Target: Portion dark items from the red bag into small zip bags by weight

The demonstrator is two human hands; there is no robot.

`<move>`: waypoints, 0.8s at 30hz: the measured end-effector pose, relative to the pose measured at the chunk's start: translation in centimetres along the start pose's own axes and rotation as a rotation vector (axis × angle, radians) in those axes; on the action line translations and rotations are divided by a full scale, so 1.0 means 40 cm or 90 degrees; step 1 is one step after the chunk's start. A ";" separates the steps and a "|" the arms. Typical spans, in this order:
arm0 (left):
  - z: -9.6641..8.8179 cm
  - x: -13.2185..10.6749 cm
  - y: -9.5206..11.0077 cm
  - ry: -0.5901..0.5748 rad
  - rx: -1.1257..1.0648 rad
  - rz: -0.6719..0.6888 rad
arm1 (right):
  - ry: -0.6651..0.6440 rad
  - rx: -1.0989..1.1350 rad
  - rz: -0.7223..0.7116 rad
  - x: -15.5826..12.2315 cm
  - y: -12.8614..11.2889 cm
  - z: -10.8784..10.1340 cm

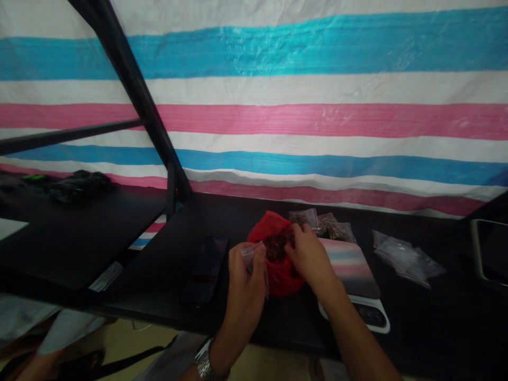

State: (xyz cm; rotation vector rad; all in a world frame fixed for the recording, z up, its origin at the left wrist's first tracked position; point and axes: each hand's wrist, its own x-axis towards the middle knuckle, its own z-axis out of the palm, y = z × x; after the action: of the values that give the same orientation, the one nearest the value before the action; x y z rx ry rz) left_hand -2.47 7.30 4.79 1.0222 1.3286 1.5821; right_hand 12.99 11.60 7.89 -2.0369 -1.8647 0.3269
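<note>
Left fingers (260, 257) grasp a clear plastic bag (249, 255); right fingers (297, 233) dip among loose brown pieces (275, 246), grip unclear; filled clear bags (327, 225) lie beyond, flat unfilled bags (405, 257) rightward.

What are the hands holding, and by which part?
Left hand: a clear bag, near its top. Right hand: at dark pieces in a red bag; any hold hidden.

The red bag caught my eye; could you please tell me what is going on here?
A person's left hand holds a small, clear plastic bag beside an open red plastic bag, while the right hand reaches into the loose brown pieces inside it; whether it grips any is unclear. A flat white scale with a shiny top stands to the right, with filled small clear bags behind it. Further right lie more clear plastic bags.
</note>
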 end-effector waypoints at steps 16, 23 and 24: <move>0.018 0.028 0.023 -0.021 -0.149 -0.118 | -0.117 0.281 -0.103 -0.007 -0.018 0.031; 0.010 0.048 -0.003 0.007 -0.195 -0.107 | -0.146 0.357 -0.042 0.002 -0.005 0.034; 0.010 0.052 -0.005 0.008 -0.203 -0.108 | -0.150 0.364 -0.037 0.005 -0.003 0.034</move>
State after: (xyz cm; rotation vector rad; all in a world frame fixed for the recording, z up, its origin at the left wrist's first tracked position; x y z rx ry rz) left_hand -2.78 9.40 4.80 0.6860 1.0950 1.6080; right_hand 12.36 11.96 6.71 -1.6008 -1.6904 0.9933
